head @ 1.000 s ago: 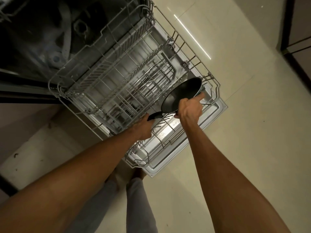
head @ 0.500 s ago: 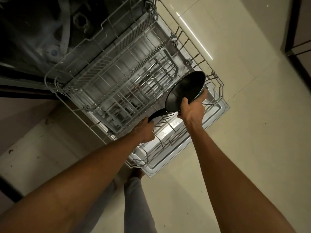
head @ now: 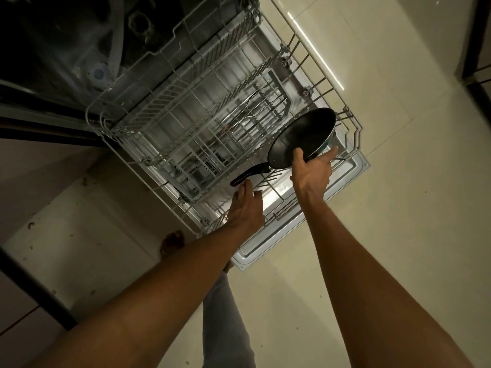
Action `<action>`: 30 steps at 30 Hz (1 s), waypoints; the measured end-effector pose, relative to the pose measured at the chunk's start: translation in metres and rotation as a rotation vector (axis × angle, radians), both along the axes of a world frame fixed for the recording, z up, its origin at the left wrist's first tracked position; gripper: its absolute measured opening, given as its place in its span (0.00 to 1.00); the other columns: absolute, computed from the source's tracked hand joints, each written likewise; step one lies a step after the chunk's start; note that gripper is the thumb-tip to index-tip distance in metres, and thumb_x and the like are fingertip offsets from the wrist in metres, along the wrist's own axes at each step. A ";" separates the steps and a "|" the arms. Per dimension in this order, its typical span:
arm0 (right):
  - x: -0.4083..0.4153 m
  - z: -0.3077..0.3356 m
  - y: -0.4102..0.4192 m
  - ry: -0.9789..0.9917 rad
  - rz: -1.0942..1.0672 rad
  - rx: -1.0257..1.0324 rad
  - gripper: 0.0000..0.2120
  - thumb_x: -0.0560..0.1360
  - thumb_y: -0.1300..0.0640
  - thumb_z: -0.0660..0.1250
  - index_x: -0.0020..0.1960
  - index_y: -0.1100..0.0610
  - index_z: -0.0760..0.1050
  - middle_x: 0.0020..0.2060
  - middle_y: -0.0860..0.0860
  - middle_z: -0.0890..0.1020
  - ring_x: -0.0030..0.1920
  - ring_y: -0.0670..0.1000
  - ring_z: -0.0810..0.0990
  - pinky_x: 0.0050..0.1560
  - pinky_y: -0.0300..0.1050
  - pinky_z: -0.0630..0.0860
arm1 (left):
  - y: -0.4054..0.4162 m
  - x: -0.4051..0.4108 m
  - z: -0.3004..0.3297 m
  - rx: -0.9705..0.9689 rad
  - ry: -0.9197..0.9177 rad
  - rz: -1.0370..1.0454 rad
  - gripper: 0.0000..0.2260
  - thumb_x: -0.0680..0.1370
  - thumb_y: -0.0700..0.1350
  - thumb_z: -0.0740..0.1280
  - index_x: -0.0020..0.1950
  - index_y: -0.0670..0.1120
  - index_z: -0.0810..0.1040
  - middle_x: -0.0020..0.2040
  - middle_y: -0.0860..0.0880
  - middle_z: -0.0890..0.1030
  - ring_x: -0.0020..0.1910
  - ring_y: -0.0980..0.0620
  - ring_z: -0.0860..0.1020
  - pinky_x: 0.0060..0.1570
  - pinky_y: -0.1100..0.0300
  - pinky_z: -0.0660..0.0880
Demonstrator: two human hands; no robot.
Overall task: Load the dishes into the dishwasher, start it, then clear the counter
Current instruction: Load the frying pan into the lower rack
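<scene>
Frying pan (head: 301, 138) stands tilted on edge at the front-right corner of the lower rack (head: 354, 134), dark inside facing the tub, handle (head: 249, 174) pointing out along the rack's front toward the left hand.

Right hand (head: 310, 172) clamps the pan's near rim: thumb on the inner face, fingers curled round the back.

Left hand (head: 245, 208) sits just below the handle tip, fingers relaxed and apart, holding nothing (cannot tell if a fingertip touches the handle).

Upper rack (head: 170, 83) is pulled out too, behind the pan and overhanging the lower one. A few cutlery pieces (head: 248, 106) lie in the racks behind the pan; which level is unclear.

Step in hand, my read: seating the pan. To do it well: lean it between tines, dirty face toward the spray, handle inside the rack outline so it won't snag when the rack slides in. Let go only once it stands by itself.
</scene>
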State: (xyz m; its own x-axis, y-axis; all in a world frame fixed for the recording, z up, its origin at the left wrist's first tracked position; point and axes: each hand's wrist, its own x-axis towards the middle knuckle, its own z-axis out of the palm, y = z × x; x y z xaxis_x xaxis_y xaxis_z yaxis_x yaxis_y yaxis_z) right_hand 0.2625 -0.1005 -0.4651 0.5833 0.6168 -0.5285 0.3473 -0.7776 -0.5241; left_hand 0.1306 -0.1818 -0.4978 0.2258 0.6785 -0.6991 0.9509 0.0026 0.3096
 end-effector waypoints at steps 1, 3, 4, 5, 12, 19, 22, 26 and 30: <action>-0.002 0.004 -0.002 0.002 0.003 -0.011 0.42 0.80 0.43 0.67 0.83 0.50 0.45 0.69 0.61 0.73 0.60 0.63 0.82 0.57 0.64 0.83 | 0.003 -0.001 0.006 -0.005 -0.007 0.018 0.27 0.78 0.46 0.69 0.75 0.39 0.66 0.80 0.36 0.50 0.79 0.40 0.55 0.76 0.49 0.61; -0.009 0.019 -0.008 0.015 0.008 -0.064 0.41 0.82 0.45 0.66 0.84 0.55 0.45 0.75 0.62 0.69 0.68 0.64 0.77 0.67 0.62 0.77 | 0.007 -0.004 0.021 0.009 -0.018 0.053 0.24 0.78 0.45 0.70 0.71 0.39 0.70 0.79 0.37 0.53 0.77 0.41 0.58 0.74 0.50 0.64; -0.014 0.029 -0.013 0.019 0.004 -0.088 0.40 0.83 0.45 0.65 0.84 0.57 0.45 0.77 0.61 0.68 0.71 0.64 0.74 0.70 0.60 0.73 | 0.009 -0.007 0.031 0.017 -0.019 0.062 0.22 0.77 0.43 0.70 0.69 0.39 0.72 0.79 0.38 0.56 0.76 0.41 0.60 0.72 0.50 0.66; -0.019 0.037 -0.019 0.021 -0.002 -0.099 0.39 0.83 0.46 0.65 0.83 0.57 0.47 0.77 0.61 0.69 0.72 0.64 0.73 0.71 0.60 0.71 | 0.010 -0.010 0.040 0.023 -0.017 0.069 0.20 0.77 0.42 0.69 0.67 0.39 0.73 0.77 0.38 0.58 0.74 0.41 0.62 0.70 0.51 0.68; -0.053 0.120 -0.056 -0.036 0.086 -0.114 0.20 0.85 0.47 0.60 0.69 0.60 0.76 0.55 0.58 0.85 0.51 0.57 0.85 0.57 0.54 0.82 | 0.024 -0.036 0.143 0.027 -0.050 0.057 0.21 0.77 0.38 0.67 0.69 0.41 0.71 0.70 0.41 0.69 0.66 0.44 0.71 0.62 0.52 0.74; -0.082 0.245 -0.066 0.110 0.538 -0.302 0.10 0.80 0.57 0.65 0.55 0.59 0.83 0.50 0.57 0.86 0.48 0.57 0.83 0.46 0.45 0.76 | 0.033 -0.080 0.292 0.083 -0.103 0.164 0.19 0.79 0.36 0.60 0.71 0.42 0.70 0.67 0.42 0.74 0.63 0.43 0.75 0.59 0.51 0.72; -0.111 0.291 -0.074 0.100 0.656 -0.269 0.09 0.79 0.57 0.64 0.54 0.59 0.81 0.51 0.58 0.85 0.52 0.59 0.83 0.49 0.47 0.77 | 0.020 -0.114 0.345 0.095 -0.089 0.228 0.19 0.78 0.38 0.62 0.69 0.43 0.72 0.61 0.40 0.79 0.58 0.40 0.79 0.58 0.47 0.77; -0.162 0.349 -0.094 0.089 0.884 -0.317 0.13 0.81 0.58 0.63 0.61 0.62 0.81 0.58 0.61 0.84 0.59 0.61 0.82 0.57 0.48 0.77 | -0.012 -0.170 0.406 0.090 -0.105 0.307 0.16 0.74 0.45 0.61 0.61 0.44 0.76 0.54 0.41 0.83 0.54 0.40 0.82 0.54 0.46 0.79; -0.236 0.411 -0.117 0.054 1.117 -0.308 0.16 0.83 0.54 0.62 0.62 0.64 0.80 0.59 0.63 0.83 0.60 0.62 0.82 0.58 0.50 0.77 | -0.049 -0.229 0.483 0.140 -0.086 0.387 0.12 0.77 0.44 0.62 0.57 0.40 0.78 0.55 0.38 0.83 0.55 0.38 0.81 0.53 0.50 0.78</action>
